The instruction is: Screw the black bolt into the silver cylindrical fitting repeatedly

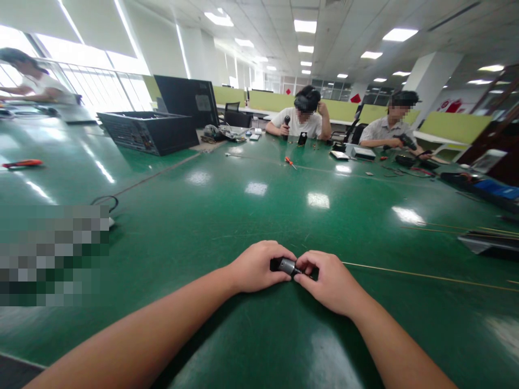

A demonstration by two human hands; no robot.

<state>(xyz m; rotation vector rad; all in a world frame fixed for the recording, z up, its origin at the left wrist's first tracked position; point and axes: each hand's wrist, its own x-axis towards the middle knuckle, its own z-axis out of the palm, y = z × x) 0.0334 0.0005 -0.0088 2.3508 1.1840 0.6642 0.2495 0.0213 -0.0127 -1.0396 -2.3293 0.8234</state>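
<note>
A small grey metal cylinder (287,265) with a black left end is held low over the green table, directly before me. My left hand (261,266) is closed around its dark end, thumb below and fingers above. From the right, my right hand (329,278) pinches a thin dark piece (300,272) that projects from the cylinder's right end. Its exact shape is partly hidden by my fingertips. A thin brass-coloured rod (413,274) runs to the right from behind my right hand; I cannot tell whether it touches the hand.
The glossy green table (194,216) spreads all around. Across it, one person (302,116) holds a dark tool, and another (389,129) works at the right. A black computer case (150,132) stands back left. Screwdrivers (290,161) lie about. A dark tray (490,244) is at right.
</note>
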